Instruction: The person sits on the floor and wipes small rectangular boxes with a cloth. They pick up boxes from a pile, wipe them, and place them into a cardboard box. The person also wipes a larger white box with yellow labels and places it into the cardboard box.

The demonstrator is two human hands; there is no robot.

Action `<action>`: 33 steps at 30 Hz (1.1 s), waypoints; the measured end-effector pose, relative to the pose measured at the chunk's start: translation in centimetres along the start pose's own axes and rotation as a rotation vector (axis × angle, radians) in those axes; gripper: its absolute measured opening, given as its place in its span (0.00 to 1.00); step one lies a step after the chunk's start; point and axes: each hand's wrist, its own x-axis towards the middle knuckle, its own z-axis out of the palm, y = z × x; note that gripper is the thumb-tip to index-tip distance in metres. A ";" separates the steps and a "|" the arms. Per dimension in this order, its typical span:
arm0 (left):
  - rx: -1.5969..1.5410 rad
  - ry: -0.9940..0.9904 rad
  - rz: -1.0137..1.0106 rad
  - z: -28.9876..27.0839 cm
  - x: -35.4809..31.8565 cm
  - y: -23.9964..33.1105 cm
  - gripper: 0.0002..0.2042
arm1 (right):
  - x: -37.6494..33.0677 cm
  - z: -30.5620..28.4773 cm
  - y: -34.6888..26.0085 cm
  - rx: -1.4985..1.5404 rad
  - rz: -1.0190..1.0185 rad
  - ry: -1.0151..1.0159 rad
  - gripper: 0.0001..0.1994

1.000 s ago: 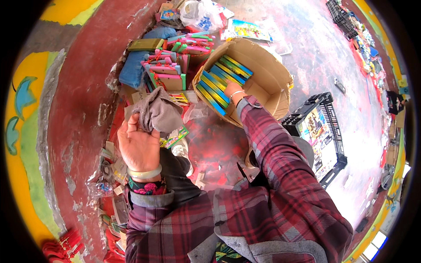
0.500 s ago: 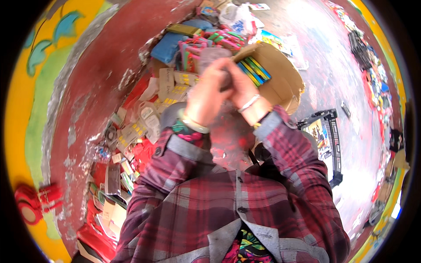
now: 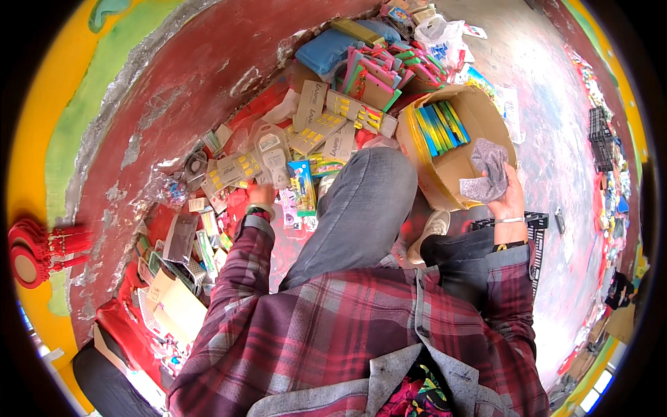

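My right hand (image 3: 511, 198) is closed on a crumpled grey cloth (image 3: 490, 170). It holds the cloth over the near right rim of an open cardboard box (image 3: 479, 104). Inside that box, slim blue, yellow and green packs (image 3: 442, 127) stand in a row. On the left, my left hand (image 3: 261, 195) is low at the edge of the pile of goods, its fingers mostly hidden from view. Close to it are a blue and yellow packet (image 3: 302, 187) and a clear plastic package (image 3: 272, 149).
Flat cartons with yellow items (image 3: 319, 132), pink and green pieces (image 3: 379, 73) and a blue bundle (image 3: 326, 52) lie along the red wall. My bent knee (image 3: 368, 201) is between my hands. A black crate (image 3: 538, 229) stands beside my right forearm.
Half a second ago both hands were together in front of the box. They have parted: the left went down to the left pile, the right moved rightward with the grey cloth. My view has shifted.
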 end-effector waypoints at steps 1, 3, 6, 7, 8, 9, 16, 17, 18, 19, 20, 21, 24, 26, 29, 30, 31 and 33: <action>0.036 -0.231 -0.045 2.1 -1.0 -0.5 0.06 | 0.4 0.4 0.0 -0.013 0.006 -0.019 0.13; -0.022 -0.411 -0.109 3.2 -1.5 0.6 0.15 | 0.3 0.5 -0.2 -0.030 0.018 -0.028 0.13; -0.282 -0.552 -0.505 4.2 -1.4 5.5 0.32 | 0.0 0.2 -0.2 -0.058 0.051 -0.030 0.13; -0.489 -0.416 -0.828 4.1 -1.0 8.5 0.39 | 0.1 0.0 -0.2 -0.068 0.043 -0.026 0.13; -0.570 -0.384 -0.869 4.2 -0.3 9.2 0.43 | 0.4 0.1 -0.1 -0.074 0.045 -0.032 0.13; -0.659 -0.324 -0.825 4.7 -0.1 9.4 0.43 | 0.6 0.2 0.0 -0.085 0.036 -0.021 0.13; -0.686 -0.331 -0.997 4.4 4.1 11.3 0.44 | -0.1 0.4 -0.2 -0.078 -0.026 0.038 0.14; -0.625 -0.295 -1.020 8.5 3.0 9.1 0.44 | 0.8 1.4 0.0 -0.086 0.004 0.008 0.14; -0.560 -0.273 -1.020 10.7 2.5 8.1 0.44 | 1.4 1.5 0.3 -0.092 0.025 -0.008 0.14; -0.569 -0.303 -1.046 8.9 3.5 10.6 0.42 | 1.0 0.8 0.3 -0.092 0.010 0.005 0.14; -0.521 -0.316 -0.998 7.1 3.8 11.3 0.40 | 0.7 0.4 0.3 -0.089 0.003 0.009 0.14; -0.472 -0.322 -0.954 5.7 4.0 11.7 0.39 | 0.6 0.1 0.3 -0.084 -0.005 -0.004 0.14; -0.417 -0.241 -0.890 4.9 3.5 12.4 0.34 | 0.8 0.1 0.4 -0.084 -0.008 -0.021 0.14; -0.390 -0.148 -0.853 4.0 3.4 13.1 0.34 | 0.7 0.2 0.6 -0.074 -0.014 0.022 0.14; -0.512 -0.124 -0.696 3.8 3.1 11.8 0.30 | 0.4 1.0 0.7 -0.058 -0.020 -0.022 0.13; -0.564 -0.139 -0.680 4.0 3.0 10.9 0.29 | 0.3 1.4 0.6 -0.066 -0.024 -0.033 0.13; -0.618 -0.024 -0.616 3.7 2.6 10.4 0.26 | 0.2 1.6 0.5 -0.072 -0.035 -0.041 0.13; -1.067 -0.148 -0.903 4.1 1.4 7.8 0.23 | 0.2 2.1 0.8 -0.059 -0.025 -0.069 0.12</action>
